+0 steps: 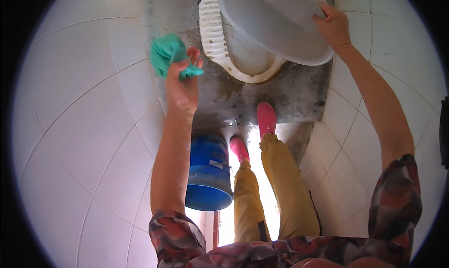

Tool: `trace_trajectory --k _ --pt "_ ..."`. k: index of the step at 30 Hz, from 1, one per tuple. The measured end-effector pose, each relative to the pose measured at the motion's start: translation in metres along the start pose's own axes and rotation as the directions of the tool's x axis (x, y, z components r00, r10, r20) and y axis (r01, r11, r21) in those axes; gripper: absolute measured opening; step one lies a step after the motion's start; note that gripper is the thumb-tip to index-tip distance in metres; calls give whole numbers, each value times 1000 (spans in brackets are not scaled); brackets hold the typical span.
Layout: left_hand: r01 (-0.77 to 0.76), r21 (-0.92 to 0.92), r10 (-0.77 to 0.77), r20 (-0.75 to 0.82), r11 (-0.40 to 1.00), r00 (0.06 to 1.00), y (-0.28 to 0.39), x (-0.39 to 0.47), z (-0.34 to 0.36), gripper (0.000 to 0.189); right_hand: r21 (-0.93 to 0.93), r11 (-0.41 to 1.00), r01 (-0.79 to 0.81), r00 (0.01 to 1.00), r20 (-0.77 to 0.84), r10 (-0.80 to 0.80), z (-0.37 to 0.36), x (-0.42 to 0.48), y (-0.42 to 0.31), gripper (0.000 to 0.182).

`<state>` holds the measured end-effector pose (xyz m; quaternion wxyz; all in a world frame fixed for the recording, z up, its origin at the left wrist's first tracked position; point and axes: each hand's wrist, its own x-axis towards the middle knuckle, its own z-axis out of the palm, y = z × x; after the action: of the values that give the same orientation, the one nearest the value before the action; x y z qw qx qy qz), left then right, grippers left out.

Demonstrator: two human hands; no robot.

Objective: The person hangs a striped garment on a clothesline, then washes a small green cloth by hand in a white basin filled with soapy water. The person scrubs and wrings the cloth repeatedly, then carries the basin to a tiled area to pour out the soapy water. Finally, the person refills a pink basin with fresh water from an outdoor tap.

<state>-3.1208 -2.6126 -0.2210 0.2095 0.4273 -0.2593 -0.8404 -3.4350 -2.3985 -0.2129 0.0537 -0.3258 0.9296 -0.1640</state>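
Note:
My left hand (184, 80) holds a bunched green cloth (166, 54) above the wet grey floor, left of the squat toilet. Some of its fingers are spread while the thumb presses the cloth. With my right hand (331, 29) I grip the rim of a pale, translucent plastic basin (280, 25), which is tilted over the toilet. Part of the basin runs out of view at the top. The white squat toilet (215, 39) has a ribbed foot rest and brown stains; the basin hides its right side.
A blue bucket (208, 155) with a wire handle stands left of my feet, in pink shoes (266, 115), partly behind my left forearm. White tiled walls (80, 103) close in on both sides. The raised floor ends in a step edge (294, 123) by my feet.

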Motion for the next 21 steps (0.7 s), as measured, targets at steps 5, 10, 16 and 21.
trace_trajectory --k 5,10,16,21 --pt "4 39 -2 -38 999 999 11 -70 -12 60 -170 969 179 983 64 -170 -16 -21 -36 33" --pt "59 -88 -65 -66 994 996 14 -142 -24 59 -227 910 347 932 -24 -361 -19 -47 -61 24" --pt "112 -180 -141 -157 977 977 18 -238 -33 59 -295 814 501 842 -54 -537 -51 -66 -99 18" --pt "100 -297 -166 -205 950 965 33 -326 -41 59 -387 743 545 793 -47 -607 -113 -77 -146 14"
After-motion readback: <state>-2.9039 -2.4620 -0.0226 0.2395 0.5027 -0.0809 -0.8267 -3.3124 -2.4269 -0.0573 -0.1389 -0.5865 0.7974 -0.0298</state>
